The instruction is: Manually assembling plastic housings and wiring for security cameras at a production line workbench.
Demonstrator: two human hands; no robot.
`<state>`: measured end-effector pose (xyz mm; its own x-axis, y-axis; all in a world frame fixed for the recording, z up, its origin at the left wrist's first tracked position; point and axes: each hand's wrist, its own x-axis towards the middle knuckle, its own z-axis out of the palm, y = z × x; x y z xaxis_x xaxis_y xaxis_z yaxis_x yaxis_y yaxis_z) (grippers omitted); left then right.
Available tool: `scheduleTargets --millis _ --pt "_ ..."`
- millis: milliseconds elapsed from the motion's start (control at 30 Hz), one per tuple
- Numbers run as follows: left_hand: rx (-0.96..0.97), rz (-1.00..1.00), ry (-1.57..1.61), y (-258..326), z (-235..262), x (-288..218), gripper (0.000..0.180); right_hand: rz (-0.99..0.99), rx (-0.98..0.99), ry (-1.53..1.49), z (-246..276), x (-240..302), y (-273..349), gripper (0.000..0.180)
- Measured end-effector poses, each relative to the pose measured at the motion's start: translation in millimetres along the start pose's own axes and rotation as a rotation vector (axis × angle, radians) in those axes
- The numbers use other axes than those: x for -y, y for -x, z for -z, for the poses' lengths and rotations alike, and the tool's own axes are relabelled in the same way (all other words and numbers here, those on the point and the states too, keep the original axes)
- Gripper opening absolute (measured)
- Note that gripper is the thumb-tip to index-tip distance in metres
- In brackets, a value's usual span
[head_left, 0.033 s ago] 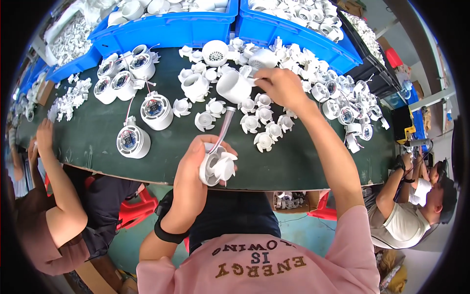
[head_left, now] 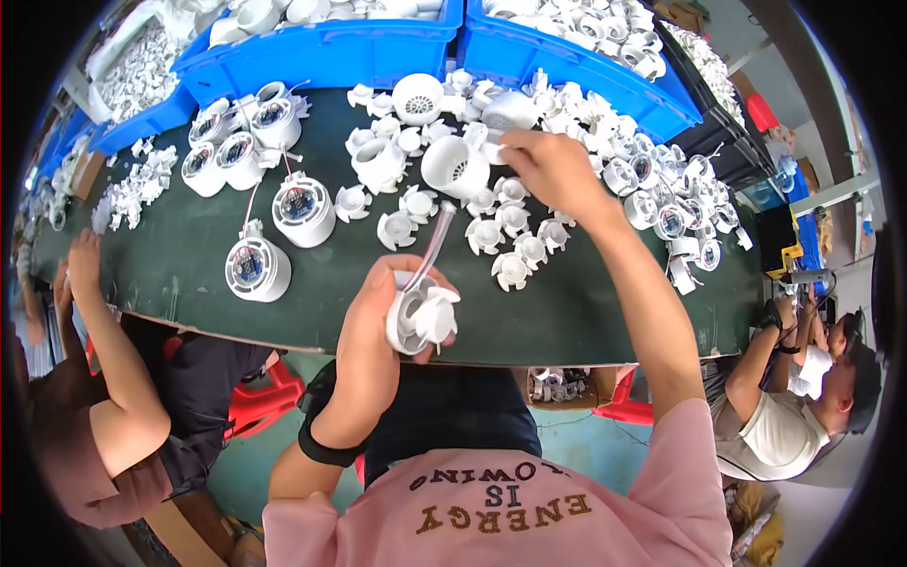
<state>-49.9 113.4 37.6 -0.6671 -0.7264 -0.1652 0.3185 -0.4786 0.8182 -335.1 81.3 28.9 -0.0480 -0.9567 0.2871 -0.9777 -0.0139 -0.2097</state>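
Observation:
My left hand point(head_left: 367, 326) is closed around a small white fan unit point(head_left: 432, 319), a round ring with a bladed wheel on it. A thin bundle of wires point(head_left: 434, 248) rises from the unit, with a pale connector at its tip. Farther off, my right hand point(head_left: 557, 168) pinches the side of a white cup-shaped housing point(head_left: 444, 168), whose open mouth shows a slotted grille inside. Loose white fan wheels point(head_left: 511, 270) lie below the housing, apart from both hands. Another cup-shaped housing point(head_left: 378, 165) stands left of it.
Several white motor units with circuit boards point(head_left: 302, 210) stand to the left on the dark green table point(head_left: 161, 274). More ringed parts point(head_left: 669, 222) are heaped at right. Blue bins point(head_left: 321, 57) full of white parts line the back. Other people sit at both sides.
The cup-shaped housing has turned in my right hand, so its grille now shows inside the mouth. My left hand keeps its hold on the fan unit, nearly still.

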Motion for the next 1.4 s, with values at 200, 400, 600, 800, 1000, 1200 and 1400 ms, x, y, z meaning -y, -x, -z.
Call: scheduleTargets --millis 200,400,600,800,1000,1200,1400 --pt "0.018 0.065 0.122 -1 4 3 0.047 -0.165 0.128 -0.385 61 46 60 0.021" --pt "0.185 -0.118 0.029 -3 -13 19 0.071 -0.147 0.150 -0.562 71 84 114 0.043" --pt "-0.011 -0.120 -0.284 -6 -27 25 0.037 -0.154 0.125 -0.555 57 103 135 0.052" --pt "-0.023 -0.090 -0.133 -15 -27 32 0.053 -0.239 0.027 -0.875 61 101 142 0.061" --pt "0.100 0.008 -0.419 -12 -28 29 0.047 -0.374 0.394 -1.249 73 88 143 0.071" --pt "0.275 -0.093 -0.602 -13 -36 40 0.036 -0.274 0.499 -1.416 74 86 139 0.052" --pt "0.169 -0.562 -1.355 -13 -43 37 0.045 -0.135 0.387 -1.266 73 106 134 0.036"
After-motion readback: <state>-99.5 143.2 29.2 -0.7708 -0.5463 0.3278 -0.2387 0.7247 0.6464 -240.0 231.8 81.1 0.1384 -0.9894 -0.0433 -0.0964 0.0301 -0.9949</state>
